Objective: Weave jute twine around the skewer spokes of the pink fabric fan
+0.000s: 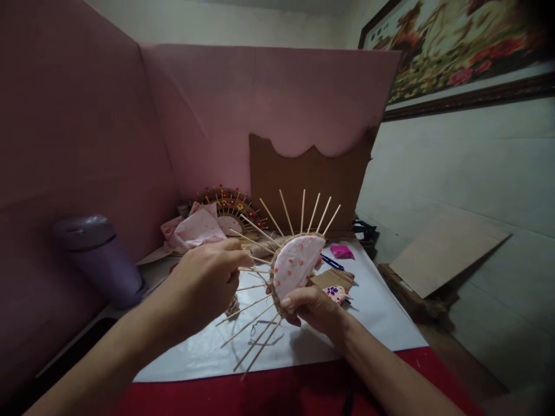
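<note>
Half-round panel of pale fabric with reddish dots (pixel 299 260), brown rope-like edging (pixel 273 277), thin pale wooden sticks (pixel 303 211) fanning from the curved side; held up, tilted, above the white-covered bench (pixel 373 323). Right hand (pixel 314 306): fingers clamped on the panel's lower part, thumb on fabric. Left hand (pixel 212 268): fingers curled together by the sticks on that side; can't tell whether anything is pinched. Step in hand, probably: working round the sticks near the edging. Doing it well: firm right grip without crushing fabric, panel turned so the worked sticks face the left fingers, light even tension so no stick bends or loosens. Loose brown twine bundle (pixel 233 306) sits below the left hand; mind the lower sticks don't snag it.
</note>
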### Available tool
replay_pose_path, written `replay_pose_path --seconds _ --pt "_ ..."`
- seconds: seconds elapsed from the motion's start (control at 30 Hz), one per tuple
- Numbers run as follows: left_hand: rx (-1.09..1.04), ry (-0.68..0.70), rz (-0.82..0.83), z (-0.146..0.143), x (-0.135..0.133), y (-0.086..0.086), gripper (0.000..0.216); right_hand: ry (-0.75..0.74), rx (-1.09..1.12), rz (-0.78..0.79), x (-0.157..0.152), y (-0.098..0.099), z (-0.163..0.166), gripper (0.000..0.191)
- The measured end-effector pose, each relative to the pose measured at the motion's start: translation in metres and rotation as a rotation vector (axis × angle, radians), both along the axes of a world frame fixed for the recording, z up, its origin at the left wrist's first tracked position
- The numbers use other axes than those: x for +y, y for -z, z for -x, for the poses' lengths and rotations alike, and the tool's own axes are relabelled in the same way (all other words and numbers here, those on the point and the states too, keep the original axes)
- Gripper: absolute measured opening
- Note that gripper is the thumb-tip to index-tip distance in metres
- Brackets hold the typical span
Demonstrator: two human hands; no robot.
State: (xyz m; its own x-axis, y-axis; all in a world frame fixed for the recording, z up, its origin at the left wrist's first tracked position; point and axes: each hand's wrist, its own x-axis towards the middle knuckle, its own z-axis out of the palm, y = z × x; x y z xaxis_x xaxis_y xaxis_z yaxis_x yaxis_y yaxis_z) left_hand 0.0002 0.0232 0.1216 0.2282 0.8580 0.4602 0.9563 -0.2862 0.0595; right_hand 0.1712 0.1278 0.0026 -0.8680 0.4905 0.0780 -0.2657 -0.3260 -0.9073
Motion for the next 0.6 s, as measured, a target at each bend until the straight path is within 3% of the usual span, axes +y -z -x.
replay_pose_path --seconds 0.13,0.23,0.43,0.6 --pt "0.303 -0.084 -0.059 -0.01 -0.005 -0.005 0.026 -0.021 0.039 -0.017 -0.002 -0.001 0.002 0.027" --pt "0.412 -0.105 -0.091 -0.013 -0.008 -0.005 0.025 -0.03 0.064 -0.022 -0.004 -0.002 0.002 0.025" --pt "0.492 -0.185 -0.231 -0.01 -0.01 -0.008 0.021 -0.033 0.035 -0.039 -0.003 -0.002 -0.001 0.026" --pt "0.386 -0.231 -0.205 0.012 -0.004 -0.011 0.02 -0.083 0.033 -0.018 0.0 -0.002 -0.002 0.025"
